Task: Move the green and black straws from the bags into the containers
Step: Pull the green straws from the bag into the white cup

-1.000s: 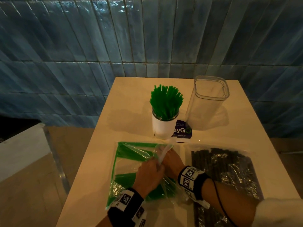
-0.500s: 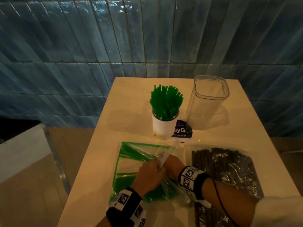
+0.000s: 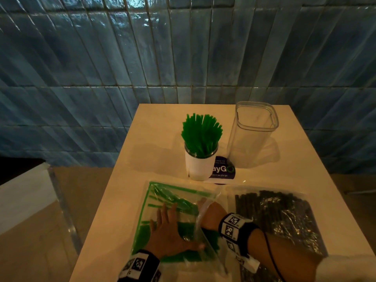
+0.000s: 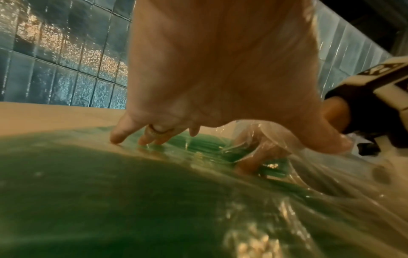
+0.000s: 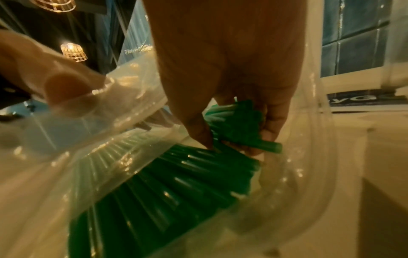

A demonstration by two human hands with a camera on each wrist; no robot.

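Now my left hand (image 3: 168,231) lies flat, fingers spread, pressing the green straw bag (image 3: 154,202) onto the surface (image 3: 126,180); I should keep that pressure so the bag stays put. Inside its mouth, my right hand (image 5: 232,69) curls round a bunch of green straws (image 5: 240,125); draw them out lengthwise, not crosswise. Plastic glare hides my right fingertips from above. Farther right, the black straws (image 3: 274,210) lie bagged, partly cut off.

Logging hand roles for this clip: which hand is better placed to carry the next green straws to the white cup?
Right. The right hand is inside the green straw bag, fingers curled round a bunch of green straws. The left hand lies flat on the bag, pinning it.
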